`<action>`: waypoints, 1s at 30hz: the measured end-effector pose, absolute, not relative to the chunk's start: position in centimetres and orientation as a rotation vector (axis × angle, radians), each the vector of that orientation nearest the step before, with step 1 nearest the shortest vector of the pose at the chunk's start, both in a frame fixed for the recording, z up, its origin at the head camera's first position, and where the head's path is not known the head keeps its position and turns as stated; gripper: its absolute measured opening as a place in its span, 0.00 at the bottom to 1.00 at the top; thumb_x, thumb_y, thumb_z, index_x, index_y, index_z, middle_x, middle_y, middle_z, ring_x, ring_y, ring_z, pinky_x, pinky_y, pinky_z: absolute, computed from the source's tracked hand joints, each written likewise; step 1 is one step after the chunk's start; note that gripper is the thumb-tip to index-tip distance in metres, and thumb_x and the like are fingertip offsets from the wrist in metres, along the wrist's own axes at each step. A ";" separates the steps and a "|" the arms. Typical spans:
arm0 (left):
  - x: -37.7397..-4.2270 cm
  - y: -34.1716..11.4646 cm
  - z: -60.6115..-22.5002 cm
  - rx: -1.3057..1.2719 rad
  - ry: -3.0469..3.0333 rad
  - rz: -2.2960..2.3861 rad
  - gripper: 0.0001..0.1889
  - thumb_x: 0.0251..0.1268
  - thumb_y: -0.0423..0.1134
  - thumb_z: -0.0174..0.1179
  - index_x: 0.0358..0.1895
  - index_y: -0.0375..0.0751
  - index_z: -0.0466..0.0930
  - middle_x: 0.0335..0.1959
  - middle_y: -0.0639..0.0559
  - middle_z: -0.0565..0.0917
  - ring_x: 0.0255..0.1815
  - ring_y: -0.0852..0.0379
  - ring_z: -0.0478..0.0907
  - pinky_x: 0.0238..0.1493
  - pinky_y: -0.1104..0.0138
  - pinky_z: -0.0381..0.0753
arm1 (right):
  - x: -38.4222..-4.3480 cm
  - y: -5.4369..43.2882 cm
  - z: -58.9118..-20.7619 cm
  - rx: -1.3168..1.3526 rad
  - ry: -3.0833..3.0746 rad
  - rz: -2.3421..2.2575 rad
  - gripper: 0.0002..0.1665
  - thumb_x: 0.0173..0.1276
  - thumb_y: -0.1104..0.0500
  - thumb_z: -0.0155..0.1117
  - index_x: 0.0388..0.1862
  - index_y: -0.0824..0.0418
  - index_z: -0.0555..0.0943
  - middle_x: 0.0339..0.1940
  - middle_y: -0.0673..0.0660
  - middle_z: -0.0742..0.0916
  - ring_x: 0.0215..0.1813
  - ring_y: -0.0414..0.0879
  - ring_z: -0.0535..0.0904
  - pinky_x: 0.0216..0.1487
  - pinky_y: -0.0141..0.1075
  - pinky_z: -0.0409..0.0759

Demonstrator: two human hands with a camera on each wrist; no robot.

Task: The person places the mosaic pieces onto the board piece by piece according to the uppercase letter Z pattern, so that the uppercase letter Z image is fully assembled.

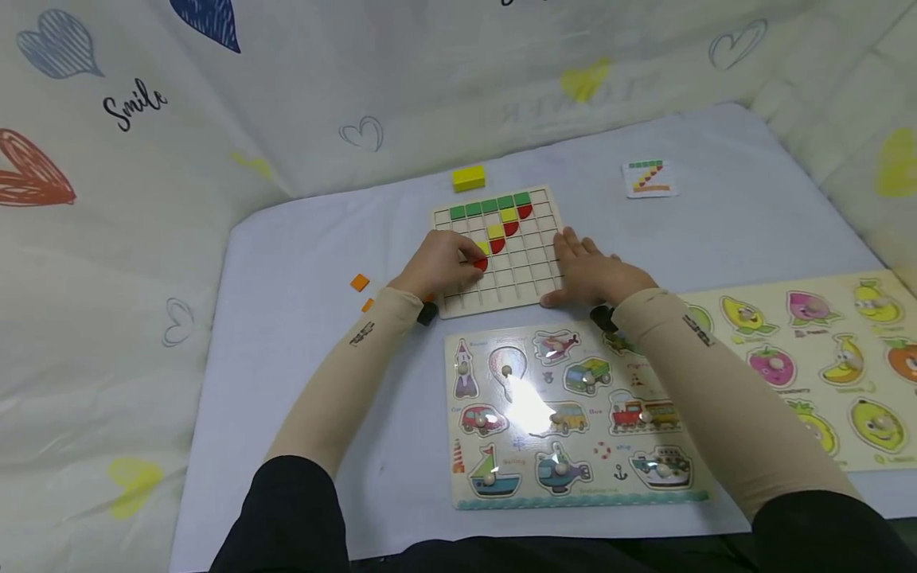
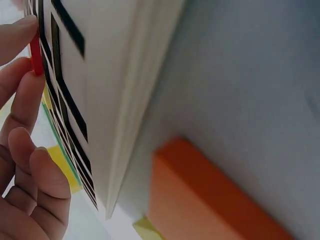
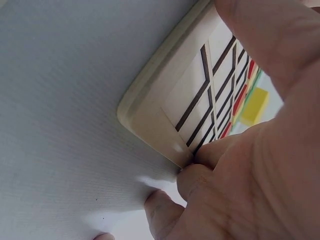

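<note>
**Red piece (image 1: 481, 266) pinched at the grid board (image 1: 528, 274)**

By the left hand (image 1: 438, 264), the red piece is held at the gridded face, below a diagonal of yellow squares (image 1: 496, 231) and rounded red pieces (image 1: 511, 228); the left grip is clamped on it between thumb and fingers. Whether it is fully seated cannot be told. Near the board's far edge, a row of green squares (image 1: 490, 205) is laid. The right edge is touched by the right hand (image 1: 596, 272), its grip spread, thumb and fingers apart. Beyond the board, a yellow block (image 1: 469, 178) is set on the white worktop (image 1: 286, 350); farther right, a pattern card (image 1: 650, 180) is placed. Orange pieces (image 1: 360, 282) are strewn near the left sleeve (image 1: 344, 374). A fruit puzzle (image 1: 870, 374) is partly hidden by the right sleeve (image 1: 731, 398).
</note>
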State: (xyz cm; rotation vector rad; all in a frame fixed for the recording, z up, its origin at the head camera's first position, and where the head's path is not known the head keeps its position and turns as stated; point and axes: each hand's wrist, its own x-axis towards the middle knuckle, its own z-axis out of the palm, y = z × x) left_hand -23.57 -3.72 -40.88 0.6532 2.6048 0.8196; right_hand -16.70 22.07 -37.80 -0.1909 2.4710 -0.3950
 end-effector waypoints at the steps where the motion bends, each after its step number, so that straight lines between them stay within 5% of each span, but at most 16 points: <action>1: -23.6 -3.7 -40.8 0.665 2.608 0.823 0.11 0.64 0.39 0.73 0.48 0.46 0.92 0.46 0.55 0.90 0.52 0.56 0.80 0.59 0.61 0.81 | -16.7 22.0 -37.7 -0.190 2.472 -0.396 0.70 0.72 0.39 0.67 0.84 0.69 0.30 0.86 0.69 0.34 0.85 0.73 0.32 0.78 0.76 0.43; 15: -23.6 -4.3 -40.7 0.695 2.645 0.785 0.10 0.66 0.41 0.72 0.48 0.45 0.91 0.46 0.54 0.90 0.54 0.56 0.80 0.65 0.60 0.79 | -16.6 21.6 -37.6 -0.197 2.473 -0.390 0.69 0.72 0.40 0.68 0.84 0.70 0.31 0.86 0.70 0.35 0.85 0.74 0.33 0.77 0.77 0.44; 23: -23.3 -9.5 -40.1 0.541 2.656 0.811 0.10 0.66 0.42 0.71 0.48 0.46 0.90 0.49 0.53 0.88 0.41 0.52 0.75 0.43 0.62 0.78 | -16.8 22.0 -37.7 -0.194 2.469 -0.386 0.69 0.73 0.38 0.65 0.84 0.69 0.30 0.85 0.70 0.33 0.85 0.74 0.32 0.77 0.76 0.43; 30: -23.0 -13.2 -40.5 0.466 2.639 0.752 0.14 0.63 0.41 0.73 0.51 0.46 0.90 0.53 0.51 0.87 0.41 0.51 0.75 0.43 0.63 0.78 | -16.8 22.1 -37.9 -0.204 2.471 -0.384 0.69 0.73 0.38 0.66 0.84 0.69 0.30 0.85 0.70 0.33 0.85 0.75 0.32 0.77 0.77 0.42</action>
